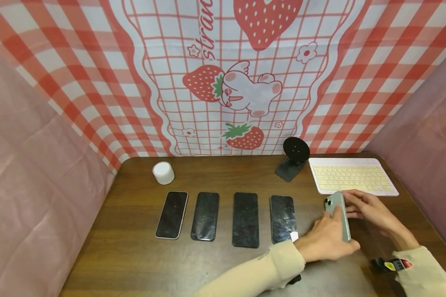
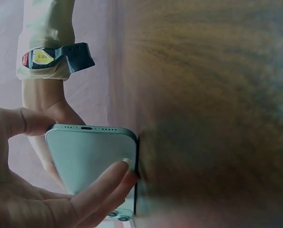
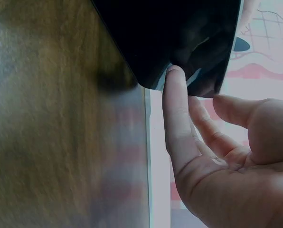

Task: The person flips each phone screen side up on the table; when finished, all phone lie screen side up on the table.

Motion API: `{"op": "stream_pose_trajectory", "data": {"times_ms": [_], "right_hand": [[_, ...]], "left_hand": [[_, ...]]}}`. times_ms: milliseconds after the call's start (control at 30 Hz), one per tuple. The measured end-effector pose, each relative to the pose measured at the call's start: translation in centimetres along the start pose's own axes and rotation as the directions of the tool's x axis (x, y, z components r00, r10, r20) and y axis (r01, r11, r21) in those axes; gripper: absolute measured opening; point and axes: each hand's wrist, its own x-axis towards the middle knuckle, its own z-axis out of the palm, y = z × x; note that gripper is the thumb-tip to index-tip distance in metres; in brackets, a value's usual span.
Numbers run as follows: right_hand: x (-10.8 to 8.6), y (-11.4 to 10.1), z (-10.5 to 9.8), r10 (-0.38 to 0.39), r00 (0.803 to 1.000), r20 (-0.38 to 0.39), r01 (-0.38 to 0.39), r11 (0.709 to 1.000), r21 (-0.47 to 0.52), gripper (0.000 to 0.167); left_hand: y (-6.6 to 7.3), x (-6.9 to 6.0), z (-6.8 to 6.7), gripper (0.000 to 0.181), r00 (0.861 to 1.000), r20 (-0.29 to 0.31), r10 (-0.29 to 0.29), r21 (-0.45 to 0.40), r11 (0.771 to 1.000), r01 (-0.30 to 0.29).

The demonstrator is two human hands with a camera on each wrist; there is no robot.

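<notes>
A pale green smartphone (image 1: 339, 201) is tilted up on its side near the table's right part, its back with the camera lenses turned toward the left. My left hand (image 1: 325, 238) holds it by the bottom end: the thumb lies on the edge beside the charging port, and the fingers lie across the back (image 2: 84, 152). At the top end my right hand (image 1: 369, 210) pinches the phone, one finger against the dark screen (image 3: 179, 33) and the thumb at the edge. One long edge is close to the table; I cannot tell if it touches.
Several dark-screened phones lie in a row: one at far left (image 1: 172, 215), then others (image 1: 205, 216), (image 1: 245, 220) toward the right, the last phone (image 1: 283, 216) beside my left forearm. Behind stand a white cylinder (image 1: 163, 173), a black folding stand (image 1: 291, 159) and a pale keyboard (image 1: 353, 175).
</notes>
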Motion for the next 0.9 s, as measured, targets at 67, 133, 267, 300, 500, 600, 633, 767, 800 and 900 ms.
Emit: {"op": "stream_pose_trajectory", "data": {"times_ms": [67,133,267,300,500,600,633,767,800,900], "right_hand": [[0.1,0.2,0.2,-0.014,1.0,0.015,0.014,1.0,0.013,0.027],[0.3,0.3,0.4,-0.021,0.999,0.029,0.02,0.999,0.028,0.027],[0.4,0.4,0.6,-0.006,0.999,0.043,0.004,0.999,0.037,0.024],[0.4,0.5,0.7,0.001,0.999,0.047,-0.003,0.999,0.043,0.023],[0.3,0.6,0.9,0.009,0.998,0.069,-0.012,0.999,0.046,0.026],[0.4,0.5,1.1,-0.004,0.997,0.075,0.003,1.0,0.012,0.025],[0.4,0.5,1.2,-0.003,0.998,0.07,0.003,1.0,-0.007,0.028],[0.6,0.2,1.5,0.028,0.999,0.029,-0.025,0.993,-0.113,0.046],[0.6,0.2,1.6,0.041,0.999,0.015,-0.039,0.989,-0.145,0.05],[0.8,0.0,1.9,0.066,0.998,-0.002,-0.065,0.975,-0.211,0.052]], "left_hand": [[-0.2,-0.1,-0.1,0.096,1.0,-0.003,0.003,-0.027,1.0,-0.003],[-0.5,-0.2,-0.3,0.096,1.0,-0.016,0.016,-0.044,0.999,-0.017],[-1.3,-0.2,-1.0,0.09,0.996,-0.037,0.08,-0.093,0.992,-0.083],[-1.6,-0.2,-1.2,0.087,0.994,-0.043,0.1,-0.097,0.99,-0.104],[-2.5,-0.5,-2.1,0.086,0.982,-0.068,0.178,-0.082,0.98,-0.184],[-3.0,-0.6,-2.3,0.085,0.979,-0.073,0.19,-0.076,0.978,-0.196],[-3.2,-0.6,-2.4,0.083,0.979,-0.073,0.19,-0.078,0.978,-0.196],[-4.0,-0.1,-2.2,0.069,0.983,-0.07,0.172,-0.085,0.98,-0.178],[-4.2,-0.2,-2.2,0.066,0.984,-0.066,0.165,-0.091,0.981,-0.171],[-4.7,-0.3,-2.5,0.057,0.99,-0.054,0.13,-0.127,0.983,-0.136]]}}
